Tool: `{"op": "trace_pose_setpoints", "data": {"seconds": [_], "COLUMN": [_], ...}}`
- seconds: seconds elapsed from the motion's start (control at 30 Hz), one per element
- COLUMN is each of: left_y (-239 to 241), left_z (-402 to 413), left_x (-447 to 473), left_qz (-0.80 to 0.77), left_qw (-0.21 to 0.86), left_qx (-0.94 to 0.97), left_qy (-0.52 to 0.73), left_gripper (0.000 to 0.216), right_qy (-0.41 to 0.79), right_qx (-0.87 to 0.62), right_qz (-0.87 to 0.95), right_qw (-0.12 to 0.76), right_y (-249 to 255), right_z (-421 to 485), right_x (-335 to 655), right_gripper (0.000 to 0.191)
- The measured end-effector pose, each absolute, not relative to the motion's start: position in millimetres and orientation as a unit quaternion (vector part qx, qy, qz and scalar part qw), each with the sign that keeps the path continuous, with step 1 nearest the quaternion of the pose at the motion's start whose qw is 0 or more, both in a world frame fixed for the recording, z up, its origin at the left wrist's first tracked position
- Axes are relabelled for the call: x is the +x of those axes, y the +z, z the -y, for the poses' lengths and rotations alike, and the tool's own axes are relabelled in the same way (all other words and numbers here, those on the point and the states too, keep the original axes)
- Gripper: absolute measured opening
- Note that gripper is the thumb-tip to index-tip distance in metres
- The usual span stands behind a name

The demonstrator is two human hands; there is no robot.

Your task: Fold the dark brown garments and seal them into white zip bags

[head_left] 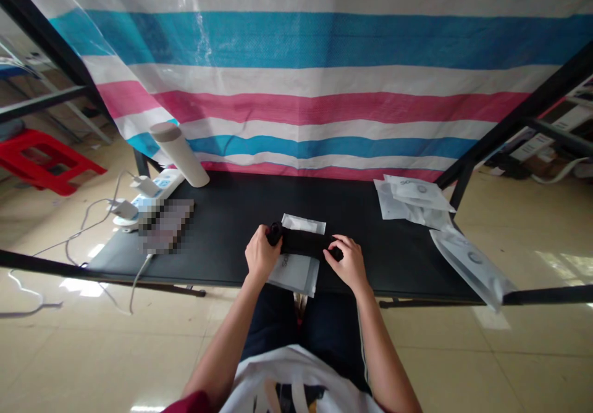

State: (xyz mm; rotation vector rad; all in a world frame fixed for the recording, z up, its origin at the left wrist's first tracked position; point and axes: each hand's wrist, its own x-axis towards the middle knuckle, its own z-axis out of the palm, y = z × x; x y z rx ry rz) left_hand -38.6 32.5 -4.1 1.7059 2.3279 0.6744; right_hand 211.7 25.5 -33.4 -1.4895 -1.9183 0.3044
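A dark, soft-looking black strip, perhaps cloth (303,242), stretches between my two hands above the table. My left hand (262,255) is closed around its left end, which looks bunched or rolled. At the other end, my right hand (347,263) pinches the black strip with curled fingers. Beneath it lies a flat white plastic pouch (293,274) with small printed letters, partly covered by the black strip and reaching the table's front edge. The strip's exact kind cannot be made out.
Several white printed pouches (417,196) lie at the right, one overhanging the edge (470,268). On the left stand a pale bottle (183,157), a power strip (160,187) with chargers and a blurred-out phone (169,226) on a cable. A striped sheet (296,92) hangs behind the black table (222,215).
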Motion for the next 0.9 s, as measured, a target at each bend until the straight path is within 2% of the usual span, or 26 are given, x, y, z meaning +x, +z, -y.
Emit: {"op": "trace_pose_setpoints", "data": {"seconds": [0.07, 0.2, 0.43, 0.77, 0.83, 0.9], "left_y": [-0.3, 3.8, -8.8, -13.7, -16.2, -17.2], "left_z": [-33.7, -34.1, -28.8, -26.2, -30.1, -32.6], "left_x": [-31.6, -14.5, 1.9, -9.3, -11.8, -12.9], "left_qz": [-0.760, -0.716, -0.648, -0.634, -0.671, -0.711], "left_qw": [0.067, 0.035, 0.032, 0.135, 0.107, 0.071], "left_qx": [0.594, 0.637, 0.712, 0.672, 0.647, 0.629], "left_qy": [0.254, 0.285, 0.268, 0.358, 0.347, 0.306], "left_gripper": [0.022, 0.037, 0.055, 0.026, 0.028, 0.040], "right_qy": [0.116, 0.115, 0.120, 0.116, 0.117, 0.118], "right_qx": [-0.567, -0.570, -0.566, -0.566, -0.565, -0.562], "right_qz": [0.745, 0.749, 0.754, 0.753, 0.752, 0.753], "right_qw": [0.332, 0.318, 0.309, 0.316, 0.319, 0.320], "right_y": [-31.8, -29.8, -27.6, -28.2, -28.7, -29.2], "right_z": [-24.6, -24.1, -23.4, -23.5, -23.3, -23.3], "right_x": [210.7, 209.7, 209.5, 208.8, 209.1, 209.7], "right_gripper": [0.012, 0.011, 0.010, 0.009, 0.010, 0.012]}}
